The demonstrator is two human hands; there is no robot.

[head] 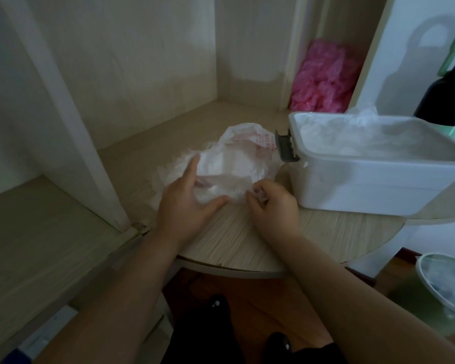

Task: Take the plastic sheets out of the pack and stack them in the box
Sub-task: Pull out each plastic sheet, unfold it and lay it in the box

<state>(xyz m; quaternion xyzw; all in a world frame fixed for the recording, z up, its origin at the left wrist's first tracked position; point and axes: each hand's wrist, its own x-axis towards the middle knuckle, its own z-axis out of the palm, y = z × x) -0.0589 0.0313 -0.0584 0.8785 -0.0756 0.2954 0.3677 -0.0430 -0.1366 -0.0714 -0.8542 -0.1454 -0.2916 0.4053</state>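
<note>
— What takes up most of the view?

— A pale wooden shelf [221,243] with a rounded front edge, set into a corner of light panels. The person's two bare forearms reach over it from below.

— And the box?

— The white box [378,185] stands on the right of the shelf with its top open. Clear crumpled plastic lies inside it, and some rises above the far rim.

— Anything behind it?

— A heap of pink plastic [323,77] sits in the next compartment, behind the box. A green bin [431,292] stands on the floor at the lower right, with something pale inside.

— Where is the pack?

— The pack [250,140], white with red print, lies crumpled on the shelf just left of the box, mouth toward the person. The plastic sheets [221,177] spill out of it in a loose pile toward the hands.

— What are the hands doing?

— The left hand [184,203] is spread, forefinger straight and thumb out, resting on the pile's left side. The right hand [273,203] has its fingers curled and pinches the near edge of the sheets, close to the box.

— Any small detail?

— A grey latch [286,149] hangs on the box's left end, beside the pack.
</note>
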